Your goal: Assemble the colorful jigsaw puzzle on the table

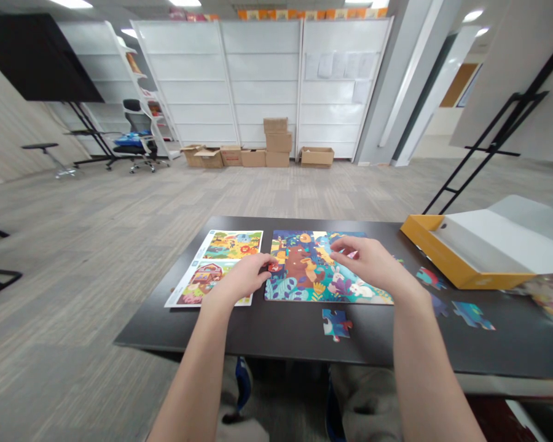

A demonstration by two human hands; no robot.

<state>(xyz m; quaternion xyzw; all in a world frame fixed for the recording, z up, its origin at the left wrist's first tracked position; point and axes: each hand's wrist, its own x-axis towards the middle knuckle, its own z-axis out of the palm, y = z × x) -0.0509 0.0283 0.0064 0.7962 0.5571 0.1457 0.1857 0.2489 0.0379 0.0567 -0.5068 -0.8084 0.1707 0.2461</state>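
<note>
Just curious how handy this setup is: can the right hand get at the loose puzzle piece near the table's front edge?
Probably yes. The loose jigsaw piece lies on the bare dark table just below the puzzle, close to the right hand, and nothing appears to stand between them.

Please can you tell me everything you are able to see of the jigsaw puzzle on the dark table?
The jigsaw puzzle lies flat on the dark table, a bright, card-like picture of a brown bear, white rabbits and leafy plants. It looks mostly assembled, with loose pieces such as a blue one lying in front of it. The left hand is at its left edge, fingers pinching a small red piece; the right hand lies over its right part.
</note>
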